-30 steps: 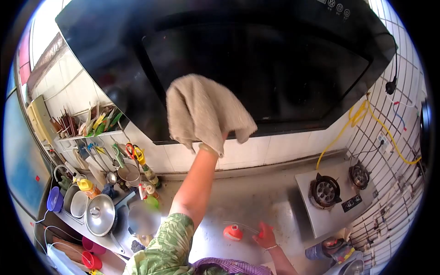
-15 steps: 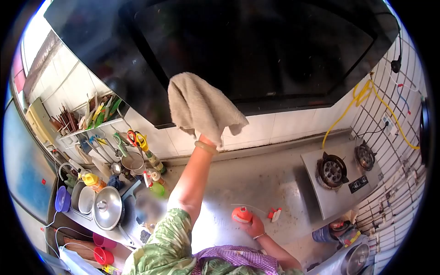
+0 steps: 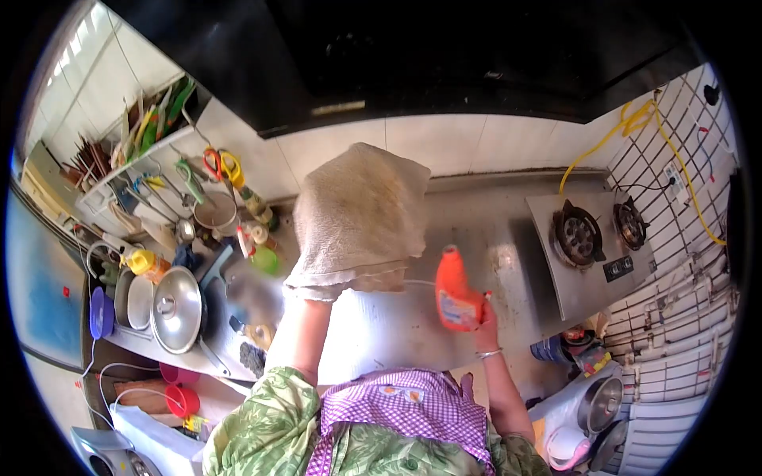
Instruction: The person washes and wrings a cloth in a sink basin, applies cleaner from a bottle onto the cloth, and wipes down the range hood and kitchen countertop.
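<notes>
Gripping orange bottle (image 3: pixel 458 305) low on its right side in right hand (image 3: pixel 486 327), neck up, likely against spills, above table (image 3: pixel 492 230), left of stove (image 3: pixel 546 226). Keeping cloth (image 3: pixel 361 214) draped over left hand, probably for broad coverage; can't tell finger closure underneath.

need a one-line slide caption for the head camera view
Left hand hidden under a beige cloth, right hand gripping an orange bottle over a metal counter, two-burner stove at right
</notes>
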Action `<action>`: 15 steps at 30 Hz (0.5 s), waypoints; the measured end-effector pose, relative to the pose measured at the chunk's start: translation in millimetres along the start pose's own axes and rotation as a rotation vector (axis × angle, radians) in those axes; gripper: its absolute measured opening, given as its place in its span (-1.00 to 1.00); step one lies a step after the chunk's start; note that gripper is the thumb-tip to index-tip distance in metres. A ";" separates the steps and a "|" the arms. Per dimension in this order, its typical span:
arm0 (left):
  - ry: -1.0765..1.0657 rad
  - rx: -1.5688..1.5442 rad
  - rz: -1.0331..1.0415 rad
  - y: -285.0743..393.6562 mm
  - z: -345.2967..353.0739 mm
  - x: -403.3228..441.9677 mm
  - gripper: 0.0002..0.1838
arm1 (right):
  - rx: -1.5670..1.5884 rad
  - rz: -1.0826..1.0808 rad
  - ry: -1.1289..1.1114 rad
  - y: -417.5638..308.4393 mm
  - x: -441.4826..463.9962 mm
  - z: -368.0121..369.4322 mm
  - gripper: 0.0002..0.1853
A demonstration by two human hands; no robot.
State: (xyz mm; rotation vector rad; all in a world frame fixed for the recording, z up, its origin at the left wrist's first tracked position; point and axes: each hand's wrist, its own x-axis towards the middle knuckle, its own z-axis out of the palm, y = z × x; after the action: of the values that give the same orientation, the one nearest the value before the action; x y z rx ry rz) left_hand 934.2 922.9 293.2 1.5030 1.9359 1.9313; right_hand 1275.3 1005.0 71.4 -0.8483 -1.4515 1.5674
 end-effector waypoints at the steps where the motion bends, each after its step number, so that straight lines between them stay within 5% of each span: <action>1: -0.025 -0.036 -0.021 -1.9 -1.0 -5.7 -0.62 | -0.116 -0.013 0.023 -30.6 -1.1 -0.6 -0.38; 8: -0.184 -0.245 -0.166 -13.0 7.7 -49.9 -0.63 | -0.158 -0.061 -0.045 -111.6 12.5 11.9 -0.38; 15: -0.268 -0.344 -0.309 -15.9 -5.2 -88.8 -0.64 | 0.399 0.086 -0.003 -70.3 10.4 51.8 -0.36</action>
State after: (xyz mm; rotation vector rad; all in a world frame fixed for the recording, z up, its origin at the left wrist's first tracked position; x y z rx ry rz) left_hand 969.2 868.4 230.3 1.2127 1.5241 1.7179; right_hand 1233.1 991.6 147.3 -0.6768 -1.0615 1.8416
